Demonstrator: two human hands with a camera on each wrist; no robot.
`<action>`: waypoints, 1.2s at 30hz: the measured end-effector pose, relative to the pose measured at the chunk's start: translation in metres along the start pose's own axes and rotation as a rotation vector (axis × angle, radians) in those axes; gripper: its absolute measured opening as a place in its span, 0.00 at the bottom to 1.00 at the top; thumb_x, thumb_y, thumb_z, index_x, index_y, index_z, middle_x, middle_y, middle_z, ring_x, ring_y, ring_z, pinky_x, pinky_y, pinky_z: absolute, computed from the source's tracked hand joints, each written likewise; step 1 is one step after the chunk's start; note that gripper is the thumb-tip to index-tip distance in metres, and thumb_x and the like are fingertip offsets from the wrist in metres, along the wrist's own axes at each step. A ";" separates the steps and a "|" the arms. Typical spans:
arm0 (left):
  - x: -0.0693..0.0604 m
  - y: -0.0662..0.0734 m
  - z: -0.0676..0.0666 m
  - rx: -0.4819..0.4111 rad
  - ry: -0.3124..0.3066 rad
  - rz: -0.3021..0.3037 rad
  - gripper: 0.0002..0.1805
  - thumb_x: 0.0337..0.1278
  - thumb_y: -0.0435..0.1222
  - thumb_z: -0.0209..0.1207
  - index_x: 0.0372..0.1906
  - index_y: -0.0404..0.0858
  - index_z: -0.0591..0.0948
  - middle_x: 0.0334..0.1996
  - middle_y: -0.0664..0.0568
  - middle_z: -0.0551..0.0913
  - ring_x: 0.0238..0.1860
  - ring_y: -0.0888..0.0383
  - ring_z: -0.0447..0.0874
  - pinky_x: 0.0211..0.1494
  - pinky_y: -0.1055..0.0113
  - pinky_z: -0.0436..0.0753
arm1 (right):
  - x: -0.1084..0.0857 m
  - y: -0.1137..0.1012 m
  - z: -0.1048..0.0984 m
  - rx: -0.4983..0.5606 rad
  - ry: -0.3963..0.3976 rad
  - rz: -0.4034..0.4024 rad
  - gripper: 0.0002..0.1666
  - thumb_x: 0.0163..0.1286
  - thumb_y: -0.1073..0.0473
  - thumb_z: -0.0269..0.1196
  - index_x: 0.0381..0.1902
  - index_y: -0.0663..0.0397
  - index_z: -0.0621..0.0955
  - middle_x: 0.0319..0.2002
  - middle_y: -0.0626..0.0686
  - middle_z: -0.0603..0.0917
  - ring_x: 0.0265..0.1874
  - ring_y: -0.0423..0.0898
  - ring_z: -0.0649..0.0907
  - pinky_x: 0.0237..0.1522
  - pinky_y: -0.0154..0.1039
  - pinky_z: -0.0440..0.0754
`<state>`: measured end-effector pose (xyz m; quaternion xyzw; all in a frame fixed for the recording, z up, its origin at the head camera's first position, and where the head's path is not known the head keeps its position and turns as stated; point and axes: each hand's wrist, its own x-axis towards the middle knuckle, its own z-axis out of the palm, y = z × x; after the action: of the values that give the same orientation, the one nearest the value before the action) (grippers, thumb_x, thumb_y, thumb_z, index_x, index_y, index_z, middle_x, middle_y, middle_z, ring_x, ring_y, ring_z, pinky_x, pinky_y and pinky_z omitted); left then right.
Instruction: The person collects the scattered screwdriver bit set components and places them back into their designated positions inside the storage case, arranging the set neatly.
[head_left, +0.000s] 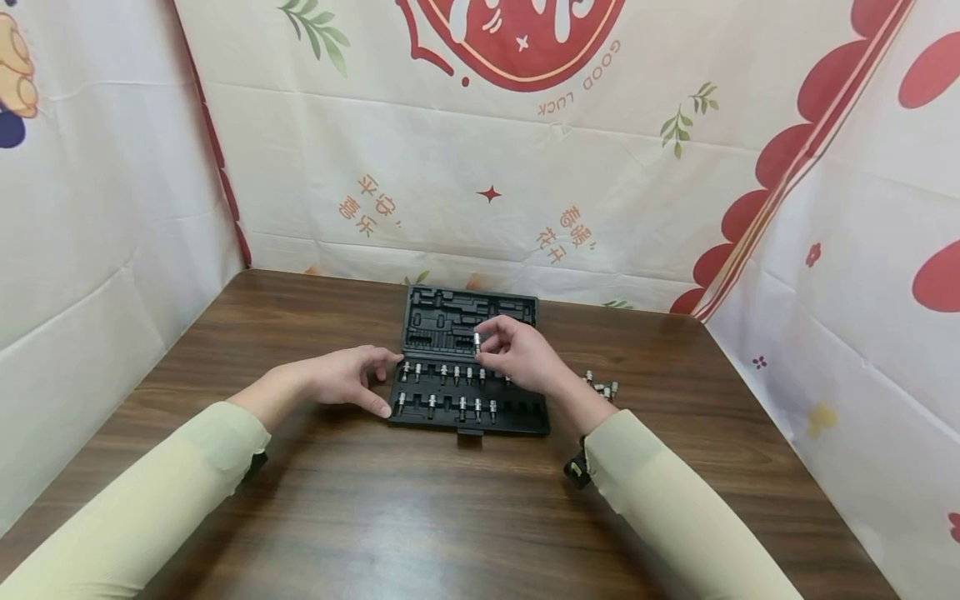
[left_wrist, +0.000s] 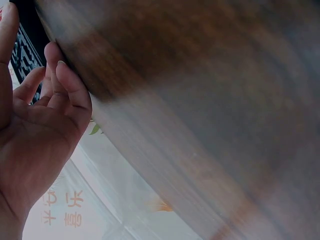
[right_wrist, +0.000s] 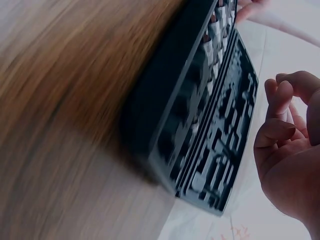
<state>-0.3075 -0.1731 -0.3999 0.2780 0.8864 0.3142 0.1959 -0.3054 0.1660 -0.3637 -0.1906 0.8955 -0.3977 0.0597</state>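
Two socket case (head_left: 530, 422) rows: part-filled
Right hand (head_left: 522, 357): pinching bit socket (head_left: 477, 342)
Left hand (head_left: 341, 377): spread alongside
Loose sockets (head_left: 606, 392), center-right: prob leftovers

The person's right grip (head_left: 517, 354) pinches a metal socket (head_left: 477, 342) over an open black case (head_left: 521, 422) on the table (head_left: 375, 517); the left grip (head_left: 347, 377) touches the case's side.

Tons of room on the table (head_left: 427, 508) in front of the black case (head_left: 528, 419). Left hand (head_left: 347, 377) blocks its left edge, right hand (head_left: 522, 357) hangs over it, loose sockets (head_left: 605, 390) clutter its right side.
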 end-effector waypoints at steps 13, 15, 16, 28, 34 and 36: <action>0.000 0.001 0.000 -0.006 0.002 -0.005 0.53 0.58 0.48 0.81 0.82 0.32 0.69 0.57 0.39 0.80 0.43 0.54 0.83 0.54 0.59 0.81 | 0.019 -0.014 0.024 -0.035 -0.062 -0.004 0.26 0.78 0.59 0.70 0.71 0.56 0.80 0.46 0.51 0.91 0.36 0.46 0.87 0.39 0.42 0.83; 0.000 0.001 0.000 -0.005 0.002 -0.008 0.52 0.59 0.48 0.81 0.82 0.32 0.69 0.57 0.39 0.80 0.44 0.54 0.83 0.54 0.59 0.81 | 0.022 -0.015 0.027 -0.039 -0.064 -0.005 0.26 0.78 0.59 0.71 0.70 0.55 0.80 0.46 0.51 0.92 0.36 0.46 0.87 0.39 0.42 0.83; 0.000 0.001 0.000 -0.006 0.001 -0.010 0.52 0.59 0.48 0.81 0.82 0.32 0.69 0.57 0.39 0.80 0.44 0.53 0.83 0.54 0.59 0.81 | 0.024 -0.015 0.028 -0.040 -0.066 -0.003 0.26 0.78 0.60 0.71 0.70 0.55 0.80 0.46 0.50 0.92 0.36 0.45 0.87 0.40 0.42 0.83; 0.000 0.000 -0.001 -0.010 -0.003 0.001 0.51 0.60 0.48 0.80 0.82 0.33 0.69 0.56 0.40 0.80 0.45 0.53 0.82 0.55 0.59 0.80 | 0.038 -0.014 0.040 -0.059 -0.112 0.032 0.22 0.75 0.58 0.74 0.64 0.51 0.82 0.44 0.49 0.91 0.36 0.44 0.87 0.40 0.41 0.86; -0.001 0.001 -0.001 -0.008 0.000 0.008 0.51 0.60 0.47 0.80 0.82 0.32 0.69 0.56 0.40 0.79 0.45 0.53 0.82 0.55 0.59 0.81 | 0.043 -0.013 0.045 -0.086 -0.145 0.025 0.19 0.74 0.58 0.75 0.59 0.50 0.84 0.43 0.48 0.90 0.39 0.43 0.86 0.44 0.40 0.83; -0.001 0.001 -0.002 -0.008 0.002 0.009 0.51 0.60 0.47 0.80 0.82 0.32 0.69 0.56 0.40 0.79 0.45 0.53 0.83 0.55 0.59 0.81 | 0.044 -0.012 0.047 -0.091 -0.161 0.021 0.18 0.74 0.58 0.75 0.58 0.50 0.84 0.42 0.48 0.89 0.39 0.43 0.85 0.45 0.41 0.82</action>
<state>-0.3076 -0.1740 -0.3979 0.2811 0.8840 0.3186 0.1948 -0.3299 0.1094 -0.3842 -0.2152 0.9069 -0.3392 0.1268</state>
